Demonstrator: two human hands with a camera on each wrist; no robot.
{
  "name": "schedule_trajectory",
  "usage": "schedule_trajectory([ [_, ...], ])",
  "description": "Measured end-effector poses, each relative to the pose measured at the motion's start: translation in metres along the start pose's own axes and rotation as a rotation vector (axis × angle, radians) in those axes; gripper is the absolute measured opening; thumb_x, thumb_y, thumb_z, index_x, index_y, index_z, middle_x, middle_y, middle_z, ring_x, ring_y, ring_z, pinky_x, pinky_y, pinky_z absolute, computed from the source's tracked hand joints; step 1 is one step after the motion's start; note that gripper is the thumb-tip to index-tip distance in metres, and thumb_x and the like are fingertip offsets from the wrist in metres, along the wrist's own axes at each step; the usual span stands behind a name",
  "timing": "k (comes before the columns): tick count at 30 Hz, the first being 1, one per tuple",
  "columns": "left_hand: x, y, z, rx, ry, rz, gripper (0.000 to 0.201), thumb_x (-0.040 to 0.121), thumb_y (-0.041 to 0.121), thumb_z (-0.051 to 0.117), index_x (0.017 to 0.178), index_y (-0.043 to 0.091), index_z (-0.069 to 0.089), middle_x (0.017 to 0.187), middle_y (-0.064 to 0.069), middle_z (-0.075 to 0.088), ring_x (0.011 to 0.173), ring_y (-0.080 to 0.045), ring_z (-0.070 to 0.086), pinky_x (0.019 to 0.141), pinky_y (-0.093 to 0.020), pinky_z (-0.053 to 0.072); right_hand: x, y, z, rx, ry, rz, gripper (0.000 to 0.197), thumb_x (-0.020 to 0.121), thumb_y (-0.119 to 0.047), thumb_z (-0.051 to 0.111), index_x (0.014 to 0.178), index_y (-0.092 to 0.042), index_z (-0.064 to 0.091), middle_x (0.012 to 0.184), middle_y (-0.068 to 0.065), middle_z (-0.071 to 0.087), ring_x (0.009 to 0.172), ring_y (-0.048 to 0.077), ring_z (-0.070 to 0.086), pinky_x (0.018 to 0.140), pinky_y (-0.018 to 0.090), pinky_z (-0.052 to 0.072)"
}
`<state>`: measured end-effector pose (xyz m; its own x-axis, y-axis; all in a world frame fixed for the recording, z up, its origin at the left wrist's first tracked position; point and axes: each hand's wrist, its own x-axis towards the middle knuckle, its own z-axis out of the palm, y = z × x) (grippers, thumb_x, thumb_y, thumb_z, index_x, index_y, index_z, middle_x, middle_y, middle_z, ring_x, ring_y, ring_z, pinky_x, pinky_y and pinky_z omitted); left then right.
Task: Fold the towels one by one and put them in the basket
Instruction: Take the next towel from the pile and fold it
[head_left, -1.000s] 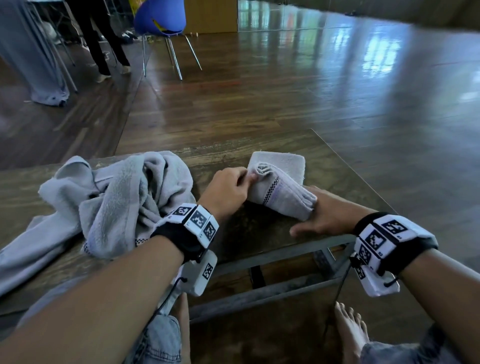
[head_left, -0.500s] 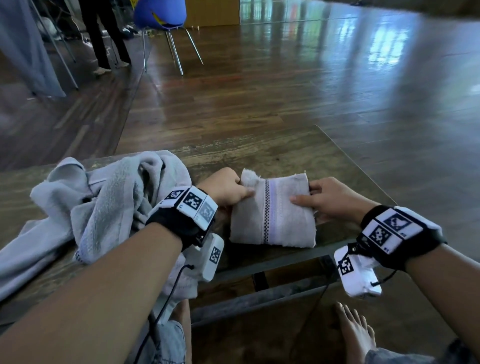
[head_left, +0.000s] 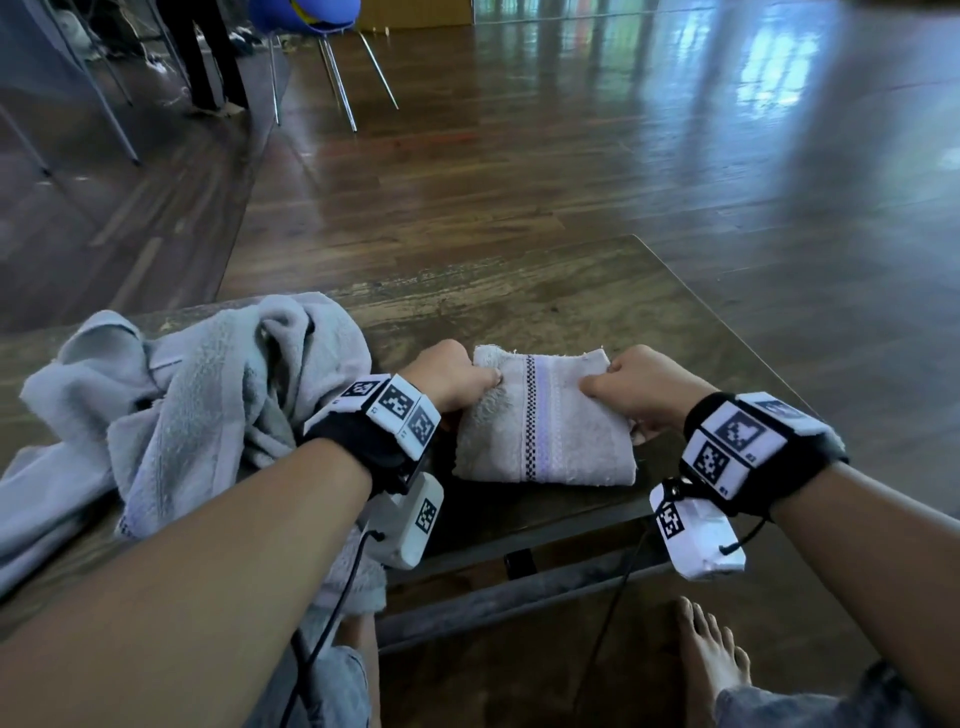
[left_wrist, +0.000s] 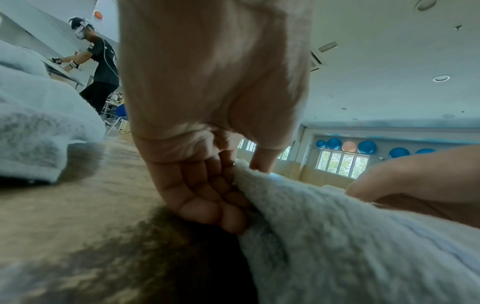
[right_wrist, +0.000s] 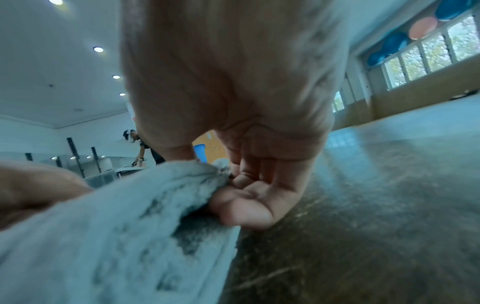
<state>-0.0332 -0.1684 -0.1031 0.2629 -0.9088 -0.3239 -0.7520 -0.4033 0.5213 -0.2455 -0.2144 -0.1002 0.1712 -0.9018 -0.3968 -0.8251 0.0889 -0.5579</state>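
Note:
A small folded towel (head_left: 540, 431), pale grey with a checkered stripe, lies near the front edge of the wooden table (head_left: 519, 296). My left hand (head_left: 457, 379) grips its far left corner, thumb on top and fingers curled under the edge, as the left wrist view shows on the towel (left_wrist: 337, 236). My right hand (head_left: 634, 389) pinches the far right corner in the same way, seen close on the towel (right_wrist: 116, 236). A heap of unfolded grey towels (head_left: 171, 405) lies at the table's left. No basket is in view.
The table's right edge (head_left: 727, 338) drops to a shiny wood floor. A blue chair (head_left: 322, 31) and a standing person's legs (head_left: 202, 57) are far behind on the left. My bare foot (head_left: 706, 654) is under the table front.
The towel was folded over toward me and laid flat. Both hands shifted to its far corners and now grip them; the right hand went from flat fingers to a pinch.

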Motion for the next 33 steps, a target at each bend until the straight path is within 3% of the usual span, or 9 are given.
schedule_trajectory([
  [3, -0.003, 0.001, -0.002, -0.066, -0.037, -0.031, 0.034, 0.084, 0.037, 0.067, 0.067, 0.011, 0.054, 0.065, -0.005, 0.058, 0.057, -0.022, 0.06, 0.06, -0.029, 0.051, -0.003, -0.002, 0.003, -0.131, 0.104, -0.043, 0.039, 0.085, -0.035, 0.058, 0.107, -0.004, 0.05, 0.099, 0.013, 0.064, 0.072, 0.027, 0.07, 0.05, 0.029, 0.053],
  [6, -0.009, 0.0, -0.008, -0.136, -0.111, -0.039, 0.027, 0.08, 0.029, 0.069, 0.083, 0.003, 0.065, 0.069, -0.009, 0.065, 0.057, -0.024, 0.065, 0.053, -0.029, 0.056, -0.003, 0.002, 0.004, -0.25, 0.192, -0.283, 0.057, 0.085, -0.031, 0.059, 0.134, -0.018, 0.034, 0.124, 0.008, 0.051, 0.114, 0.029, 0.053, 0.086, 0.038, 0.048],
  [8, -0.013, -0.002, -0.01, -0.128, -0.121, -0.033, 0.025, 0.08, 0.021, 0.068, 0.091, -0.002, 0.067, 0.071, -0.013, 0.068, 0.06, -0.026, 0.067, 0.055, -0.033, 0.057, -0.004, 0.003, 0.002, -0.383, 0.166, -0.465, 0.048, 0.09, -0.027, 0.054, 0.136, -0.024, 0.041, 0.132, 0.001, 0.049, 0.127, 0.024, 0.041, 0.1, 0.041, 0.043],
  [14, -0.022, -0.002, -0.014, 0.068, 0.292, 0.204, 0.008, 0.08, 0.022, 0.063, 0.087, 0.017, 0.062, 0.086, -0.001, 0.067, 0.084, -0.024, 0.063, 0.075, -0.038, 0.054, -0.01, 0.002, -0.002, -0.57, 0.102, -0.358, 0.021, 0.083, -0.047, 0.05, 0.083, -0.026, 0.052, 0.099, -0.001, 0.06, 0.089, 0.024, 0.06, 0.069, 0.035, 0.042],
  [19, -0.036, 0.003, -0.011, 0.277, 0.091, 0.253, 0.033, 0.081, 0.044, 0.065, 0.095, 0.015, 0.061, 0.094, -0.002, 0.065, 0.089, -0.023, 0.063, 0.072, -0.036, 0.052, -0.022, 0.006, -0.007, -0.592, 0.195, -0.381, 0.042, 0.074, -0.054, 0.049, 0.059, -0.015, 0.054, 0.064, -0.007, 0.061, 0.063, 0.017, 0.061, 0.056, 0.026, 0.036],
  [22, -0.044, 0.006, -0.005, 0.391, -0.087, 0.255, 0.064, 0.079, 0.059, 0.066, 0.122, 0.016, 0.049, 0.121, -0.007, 0.045, 0.114, -0.025, 0.046, 0.088, -0.04, 0.045, -0.027, -0.001, 0.002, -0.475, 0.42, -0.564, 0.023, 0.083, -0.05, 0.048, 0.082, -0.028, 0.055, 0.087, -0.015, 0.059, 0.08, 0.013, 0.058, 0.065, 0.031, 0.039],
  [25, -0.048, 0.007, -0.001, 0.403, -0.143, 0.327, 0.073, 0.085, 0.058, 0.06, 0.142, 0.019, 0.036, 0.138, -0.007, 0.029, 0.136, -0.027, 0.025, 0.109, -0.048, 0.035, -0.031, -0.008, 0.022, -0.407, 0.244, -0.759, 0.034, 0.094, -0.042, 0.05, 0.125, -0.027, 0.049, 0.13, -0.009, 0.052, 0.118, 0.013, 0.049, 0.086, 0.038, 0.047],
  [28, -0.05, 0.0, 0.012, 0.409, -0.234, 0.339, 0.091, 0.091, 0.059, 0.051, 0.157, 0.02, 0.004, 0.163, 0.002, -0.002, 0.151, -0.021, -0.005, 0.122, -0.047, 0.017, -0.03, -0.003, 0.046, -0.483, -0.01, -0.713, 0.058, 0.105, -0.034, 0.038, 0.157, -0.015, 0.019, 0.166, 0.002, 0.018, 0.154, 0.018, 0.011, 0.123, 0.042, 0.018],
  [33, -0.042, -0.02, 0.02, 0.486, -0.311, 0.352, 0.098, 0.089, 0.075, 0.036, 0.152, 0.031, -0.025, 0.159, 0.01, -0.033, 0.146, -0.011, -0.03, 0.118, -0.058, -0.011, -0.029, 0.006, 0.054, -0.523, -0.047, -0.632, 0.068, 0.107, -0.048, 0.022, 0.16, -0.016, -0.006, 0.169, -0.002, -0.011, 0.153, 0.01, -0.016, 0.126, 0.037, -0.005],
])
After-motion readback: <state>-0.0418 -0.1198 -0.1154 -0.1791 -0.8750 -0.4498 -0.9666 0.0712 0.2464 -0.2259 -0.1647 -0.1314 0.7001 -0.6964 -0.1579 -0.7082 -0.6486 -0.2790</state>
